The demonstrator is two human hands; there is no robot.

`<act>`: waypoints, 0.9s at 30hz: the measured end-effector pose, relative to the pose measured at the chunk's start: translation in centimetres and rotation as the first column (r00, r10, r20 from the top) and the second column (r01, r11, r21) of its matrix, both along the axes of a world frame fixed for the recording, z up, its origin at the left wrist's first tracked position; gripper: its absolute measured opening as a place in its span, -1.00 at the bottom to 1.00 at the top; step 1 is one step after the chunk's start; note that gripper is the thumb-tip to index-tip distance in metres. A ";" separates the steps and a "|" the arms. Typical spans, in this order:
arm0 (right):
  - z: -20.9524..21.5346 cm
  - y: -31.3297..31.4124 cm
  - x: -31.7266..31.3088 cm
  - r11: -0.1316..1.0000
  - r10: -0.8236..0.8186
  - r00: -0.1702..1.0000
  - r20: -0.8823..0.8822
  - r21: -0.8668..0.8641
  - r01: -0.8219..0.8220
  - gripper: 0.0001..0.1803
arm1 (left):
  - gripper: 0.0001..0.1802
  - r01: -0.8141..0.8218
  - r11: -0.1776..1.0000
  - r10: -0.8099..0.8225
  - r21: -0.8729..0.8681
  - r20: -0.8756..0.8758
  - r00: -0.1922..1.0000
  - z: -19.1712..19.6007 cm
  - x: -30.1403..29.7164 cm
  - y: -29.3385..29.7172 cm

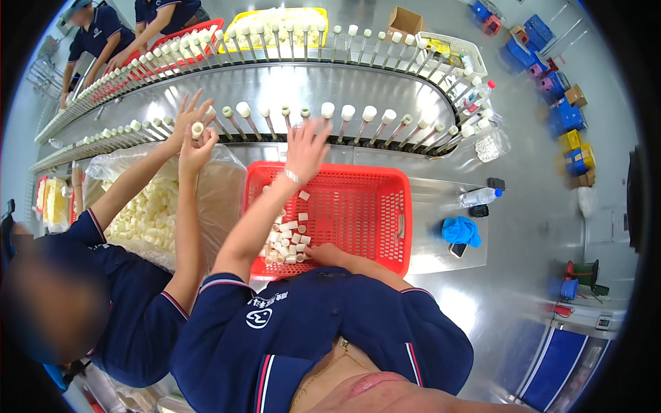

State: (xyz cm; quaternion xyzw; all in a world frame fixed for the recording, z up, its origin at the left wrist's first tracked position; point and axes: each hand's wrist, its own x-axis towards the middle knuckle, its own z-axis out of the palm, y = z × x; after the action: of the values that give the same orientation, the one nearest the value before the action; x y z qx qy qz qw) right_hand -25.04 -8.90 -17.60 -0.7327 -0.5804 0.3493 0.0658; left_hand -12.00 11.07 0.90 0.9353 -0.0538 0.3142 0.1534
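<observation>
My left hand is raised at the near row of upright metal rods, fingers spread and slightly blurred, with nothing visible in it. White and pale green short sleeves cap the rods beside it. Below, my right hand reaches into a red perforated basket, beside a pile of short white tubular sleeves. Its fingertips are close to the pile, and I cannot make out whether they grip a piece. The loose sleeves lie in the basket's left half.
At my left a co-worker's hand holds up a white sleeve near the rods. A plastic-lined container of pale sleeves stands there. A water bottle, blue cloth and phone lie to the right.
</observation>
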 end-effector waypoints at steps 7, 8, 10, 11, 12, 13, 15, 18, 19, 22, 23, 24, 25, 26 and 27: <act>0.1 -5.7 0.8 0.875 -0.414 0.888 0.201 -0.180 0.449 -0.47 | -0.35 -0.001 0.987 0.134 0.158 -0.836 0.532 -11.1 -16.6 0.0; 1.3 -6.3 1.1 0.811 -0.477 0.856 0.197 -0.278 0.516 -0.47 | -0.41 -0.045 0.979 0.178 0.197 -0.734 0.656 -13.8 -19.9 0.2; -3.8 -9.5 2.7 0.733 -0.452 0.888 0.089 -0.531 0.426 -0.46 | -0.46 -0.116 0.966 0.237 0.233 -0.601 0.763 -17.3 -21.5 0.0; -4.4 -10.4 3.7 0.737 -0.418 0.908 0.013 -0.580 0.347 -0.49 | -0.50 -0.069 0.989 0.142 0.128 -0.757 0.638 -17.7 -21.2 0.0; -4.7 -11.3 4.3 0.735 -0.385 0.921 -0.062 -0.624 0.265 -0.51 | -0.53 -0.042 0.999 0.028 0.009 -0.872 0.489 -17.9 -21.1 -0.2; -4.5 -11.9 4.8 0.789 -0.356 0.928 -0.107 -0.567 0.237 -0.55 | -0.58 0.068 0.998 -0.022 0.011 -0.880 0.475 -17.9 -20.7 -0.6; -5.0 -13.3 4.1 0.846 -0.313 0.939 -0.143 -0.492 0.207 -0.58 | -0.64 0.152 0.988 -0.097 -0.027 -0.874 0.475 -18.6 -19.9 -1.8; -3.6 -12.0 5.0 0.900 -0.436 0.879 -0.195 -0.127 0.418 -0.70 | -0.64 0.284 0.956 -0.081 0.069 -0.871 0.484 -19.9 -19.9 -3.6; -2.2 -11.1 5.1 0.738 -0.654 0.610 -0.447 -0.201 0.644 -0.75 | -0.63 0.387 0.922 -0.231 -0.022 -0.833 0.503 -18.1 -19.5 -3.2; 5.7 -6.3 5.9 0.382 -0.592 -0.005 -0.806 -0.286 0.879 -0.81 | -0.63 0.357 0.922 -0.291 -0.153 -0.881 0.373 -20.2 -18.6 -3.7; 6.9 -4.7 7.2 0.343 -0.507 -0.040 -0.861 -0.243 0.907 -0.75 | -0.61 0.424 0.896 -0.299 -0.133 -0.886 0.354 -21.2 -18.1 -3.5; 9.7 -3.0 8.2 0.281 -0.398 -0.141 -0.907 -0.266 0.922 -0.67 | -0.65 0.241 0.939 -0.319 -0.245 -0.882 0.346 -20.0 -17.7 -3.8; 10.7 -1.9 9.7 0.309 -0.232 -0.180 -0.956 -0.248 0.918 -0.63 | -0.73 -0.002 0.798 -0.577 -0.602 -0.765 0.286 -20.7 -17.4 -3.0; 13.3 0.1 10.8 0.346 -0.163 -0.239 -0.957 -0.282 0.895 -0.56 | -0.73 -0.562 0.327 -0.730 -0.760 -0.581 0.360 -25.0 -17.8 -3.0; 13.2 -0.2 12.5 0.340 -0.054 -0.199 -0.979 -0.205 0.918 -0.50 | -0.73 0.097 0.719 -0.599 -0.688 -0.542 0.589 -20.2 -17.2 -2.6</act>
State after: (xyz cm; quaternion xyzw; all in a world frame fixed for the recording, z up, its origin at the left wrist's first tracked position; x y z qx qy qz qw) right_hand -12.57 -9.08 -4.42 -0.4136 -0.0517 0.4113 0.8106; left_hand -29.16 8.45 -19.28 0.8485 -0.0802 -0.1290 0.5069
